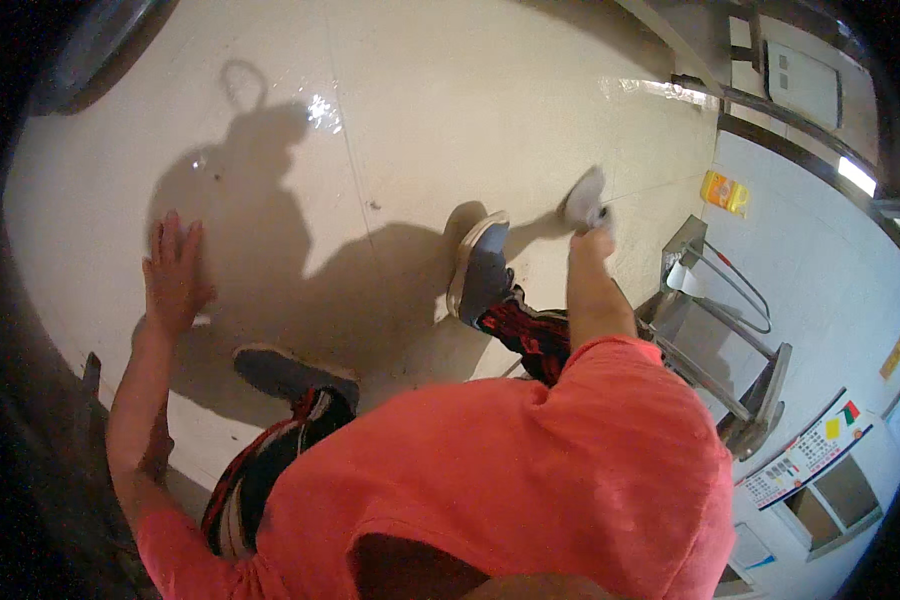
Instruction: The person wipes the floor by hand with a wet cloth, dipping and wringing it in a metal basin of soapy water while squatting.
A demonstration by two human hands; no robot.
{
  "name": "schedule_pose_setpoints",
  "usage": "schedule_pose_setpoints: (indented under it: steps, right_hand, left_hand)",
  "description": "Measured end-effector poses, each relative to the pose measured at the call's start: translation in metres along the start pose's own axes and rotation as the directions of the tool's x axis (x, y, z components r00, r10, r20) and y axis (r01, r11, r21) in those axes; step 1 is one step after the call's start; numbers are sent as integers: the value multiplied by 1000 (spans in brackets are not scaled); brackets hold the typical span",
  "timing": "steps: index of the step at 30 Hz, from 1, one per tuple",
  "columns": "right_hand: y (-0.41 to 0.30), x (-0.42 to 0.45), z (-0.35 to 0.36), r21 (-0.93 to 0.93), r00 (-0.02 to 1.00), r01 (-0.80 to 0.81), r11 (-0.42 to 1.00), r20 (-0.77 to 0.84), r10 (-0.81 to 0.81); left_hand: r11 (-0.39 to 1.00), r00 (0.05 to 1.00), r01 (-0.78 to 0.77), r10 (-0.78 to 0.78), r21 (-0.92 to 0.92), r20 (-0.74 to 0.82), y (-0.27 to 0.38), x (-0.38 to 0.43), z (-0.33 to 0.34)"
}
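My right hand grips a greyish-white cloth, which is bunched up just over the beige tiled floor. Whether the cloth touches the tiles is hard to tell. On the left, my left hand is stretched out with its fingers apart and holds nothing. Its shadow and that of my body fall on the tiles; I cannot tell if the palm rests on them. Between my hands are my two grey shoes, one near the right forearm and the other below the left hand.
A wooden stool-like frame stands right of my right arm, beside a metal dustpan-like piece. Past it is a yellow container. Dark furniture rails cross the upper right. A dark rounded object occupies the upper left corner.
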State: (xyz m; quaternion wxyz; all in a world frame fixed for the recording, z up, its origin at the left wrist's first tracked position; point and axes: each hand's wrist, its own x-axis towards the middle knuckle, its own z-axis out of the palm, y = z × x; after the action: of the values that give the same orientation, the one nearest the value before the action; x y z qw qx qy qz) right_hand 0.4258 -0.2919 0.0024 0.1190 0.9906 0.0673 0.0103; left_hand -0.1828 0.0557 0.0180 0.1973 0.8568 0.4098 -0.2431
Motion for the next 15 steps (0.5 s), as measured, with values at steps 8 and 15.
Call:
schedule_pose_setpoints:
  steps: [8, 15]
  right_hand:
    - [36, 16, 79, -521, 771, 409, 749, 636, 21]
    - [-155, 101, 6, 17, 911, 312, 950, 278, -304]
  left_hand:
    - [999, 998, -31, 31, -15, -54, -3, 2, -4]
    - [1000, 999, -9, 9, -2, -38, -9, 6, 12]
